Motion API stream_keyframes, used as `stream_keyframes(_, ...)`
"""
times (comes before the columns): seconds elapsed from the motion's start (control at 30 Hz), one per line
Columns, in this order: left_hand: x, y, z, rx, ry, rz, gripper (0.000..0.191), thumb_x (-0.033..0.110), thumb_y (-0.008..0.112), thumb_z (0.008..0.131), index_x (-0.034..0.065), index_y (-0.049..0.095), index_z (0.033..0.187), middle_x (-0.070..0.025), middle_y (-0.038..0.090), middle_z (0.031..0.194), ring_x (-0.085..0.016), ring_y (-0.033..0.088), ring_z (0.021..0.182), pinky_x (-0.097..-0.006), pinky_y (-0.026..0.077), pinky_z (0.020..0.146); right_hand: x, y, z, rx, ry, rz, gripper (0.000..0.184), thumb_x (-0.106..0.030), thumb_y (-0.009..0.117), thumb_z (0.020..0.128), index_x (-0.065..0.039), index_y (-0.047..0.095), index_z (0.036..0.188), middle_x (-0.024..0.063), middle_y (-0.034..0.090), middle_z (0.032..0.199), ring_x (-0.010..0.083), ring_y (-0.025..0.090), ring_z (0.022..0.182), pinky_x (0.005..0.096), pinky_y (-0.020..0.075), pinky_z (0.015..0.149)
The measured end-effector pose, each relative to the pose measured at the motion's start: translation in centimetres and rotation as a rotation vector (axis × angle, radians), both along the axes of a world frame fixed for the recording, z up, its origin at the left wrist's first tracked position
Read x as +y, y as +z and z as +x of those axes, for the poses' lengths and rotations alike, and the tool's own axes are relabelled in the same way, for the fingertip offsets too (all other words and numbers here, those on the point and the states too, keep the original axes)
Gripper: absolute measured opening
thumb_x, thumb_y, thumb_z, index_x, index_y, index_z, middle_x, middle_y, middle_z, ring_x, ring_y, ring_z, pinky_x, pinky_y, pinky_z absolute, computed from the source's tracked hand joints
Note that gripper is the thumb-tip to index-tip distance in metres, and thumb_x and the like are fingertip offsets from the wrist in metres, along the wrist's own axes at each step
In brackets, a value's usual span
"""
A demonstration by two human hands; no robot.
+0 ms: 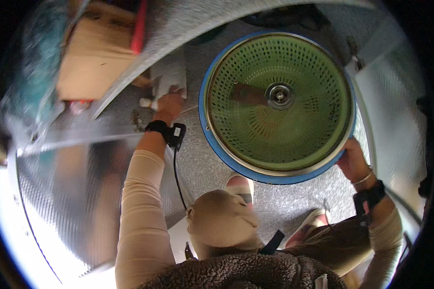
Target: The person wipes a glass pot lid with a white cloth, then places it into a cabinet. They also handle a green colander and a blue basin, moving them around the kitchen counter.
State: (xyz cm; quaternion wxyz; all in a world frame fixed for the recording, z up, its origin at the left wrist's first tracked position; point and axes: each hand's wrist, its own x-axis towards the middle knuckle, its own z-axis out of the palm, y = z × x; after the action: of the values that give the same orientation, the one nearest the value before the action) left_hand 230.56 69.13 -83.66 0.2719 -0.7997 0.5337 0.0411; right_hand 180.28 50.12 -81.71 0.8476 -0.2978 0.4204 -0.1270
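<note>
A large round tub with a blue rim (218,148) and a metal ring stands before me. Inside is a green perforated basket (311,133) with a round metal hub (280,95) in its middle. My right hand (354,160) holds the tub's lower right edge, some of its fingers hidden by the rim. To the left of the tub, my left hand (170,104) reaches to a pale flat object (170,79). A small white object (145,103) lies beside that hand. Blur hides whether the fingers grip anything.
An open cardboard box (97,61) stands at the upper left, near teal plastic wrapping (36,72). Translucent ribbed panels (58,195) flank me on the left and right. My shoes (240,188) are on the speckled grey floor (275,198). A black cable (177,173) hangs from my left wrist.
</note>
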Motion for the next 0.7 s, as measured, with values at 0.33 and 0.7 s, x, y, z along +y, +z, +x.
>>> stream_keyframes(0.33,-11.5,-10.0,3.1,0.577,0.403,-0.794,0.022,0.022,0.061,0.082,0.0122,0.065,0.102,-0.012,0.067,0.091,-0.027,0.064,0.08,-0.0377,0.05,0.065,1.6,2.6,-2.4,0.041,-0.155,0.007,0.038,-0.004,0.049,0.08,0.003,0.049,0.117,0.0091,0.062,0.103,0.0173,0.063,0.089,0.0297,0.0522,0.078)
stream_keyframes(0.7,-8.9,3.2,3.6,1.165,0.618,-0.188,0.024,0.016,0.056,0.089,0.0074,0.055,0.111,-0.0018,0.062,0.089,-0.012,0.058,0.07,-0.027,0.045,0.058,2.1,1.8,-2.0,0.043,-0.135,0.062,0.034,-0.01,0.051,0.084,0.003,0.052,0.115,0.0111,0.064,0.1,0.02,0.065,0.084,0.0333,0.055,0.073)
